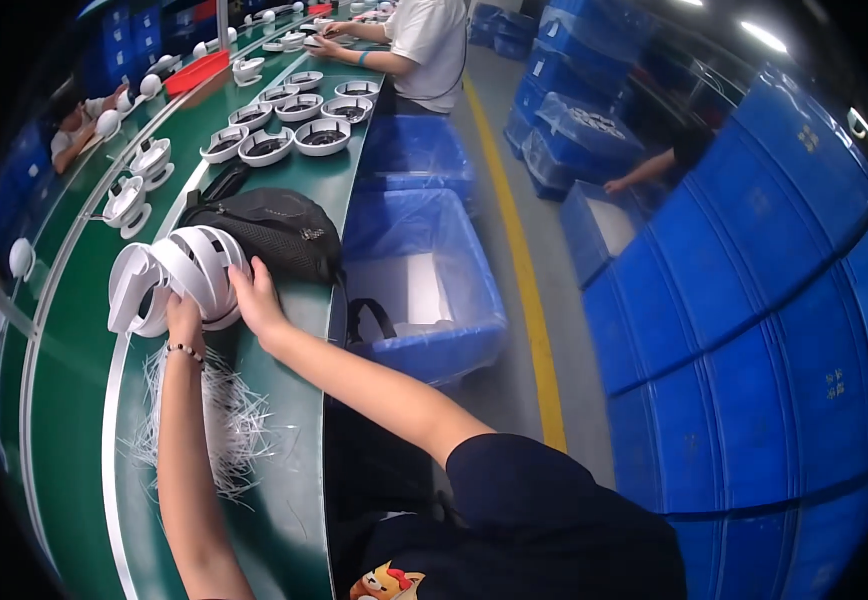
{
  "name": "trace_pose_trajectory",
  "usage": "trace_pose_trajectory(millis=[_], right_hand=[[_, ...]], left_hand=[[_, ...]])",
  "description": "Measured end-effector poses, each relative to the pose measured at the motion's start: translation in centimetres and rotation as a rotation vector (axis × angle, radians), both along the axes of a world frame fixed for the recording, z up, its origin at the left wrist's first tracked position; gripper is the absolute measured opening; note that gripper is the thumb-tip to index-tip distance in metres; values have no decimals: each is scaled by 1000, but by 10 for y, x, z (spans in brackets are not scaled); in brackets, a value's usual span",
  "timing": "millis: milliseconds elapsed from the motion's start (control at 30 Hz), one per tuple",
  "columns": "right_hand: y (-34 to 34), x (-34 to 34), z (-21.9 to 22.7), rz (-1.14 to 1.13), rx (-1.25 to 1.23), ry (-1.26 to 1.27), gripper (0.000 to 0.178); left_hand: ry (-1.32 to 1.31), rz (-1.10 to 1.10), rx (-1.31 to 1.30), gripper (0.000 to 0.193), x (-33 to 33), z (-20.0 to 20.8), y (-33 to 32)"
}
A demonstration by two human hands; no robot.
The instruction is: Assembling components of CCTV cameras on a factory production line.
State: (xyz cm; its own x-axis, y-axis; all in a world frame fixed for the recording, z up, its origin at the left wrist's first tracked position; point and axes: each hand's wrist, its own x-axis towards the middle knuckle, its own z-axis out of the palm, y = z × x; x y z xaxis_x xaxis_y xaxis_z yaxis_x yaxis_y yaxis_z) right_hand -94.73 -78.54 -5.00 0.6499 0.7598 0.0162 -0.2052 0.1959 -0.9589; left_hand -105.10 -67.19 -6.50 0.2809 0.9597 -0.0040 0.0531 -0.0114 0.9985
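Against white rings [192, 268], curved hands [260, 308]

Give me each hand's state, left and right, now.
Left hand: at the white plastic rings, fingers hidden among them; open or closed cannot be told.
Right hand: partly open, against the rings' right side.

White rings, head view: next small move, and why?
Probably press the white rings gently together: they lean in a fanned row, and the leftmost ring splays away from the rest. The left hand is at their near side and the right hand at their right, so both seem placed to steady them. The black bag sits close behind.
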Motion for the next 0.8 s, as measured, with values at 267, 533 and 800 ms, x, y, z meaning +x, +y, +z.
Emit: trace_pose_trajectory(millis=[267,533,800], right_hand=[[-74,6,8,-182,296,-545,62],[-165,-148,63,878,741,-974,64],[-259,-367,54,1810,926,-1576,99]], left_hand=[[-275,-87,-130,52,-112,72,-99],[18,763,314,44,-404,116,-325],[670,1812,320,38,-513,-27,-673]])
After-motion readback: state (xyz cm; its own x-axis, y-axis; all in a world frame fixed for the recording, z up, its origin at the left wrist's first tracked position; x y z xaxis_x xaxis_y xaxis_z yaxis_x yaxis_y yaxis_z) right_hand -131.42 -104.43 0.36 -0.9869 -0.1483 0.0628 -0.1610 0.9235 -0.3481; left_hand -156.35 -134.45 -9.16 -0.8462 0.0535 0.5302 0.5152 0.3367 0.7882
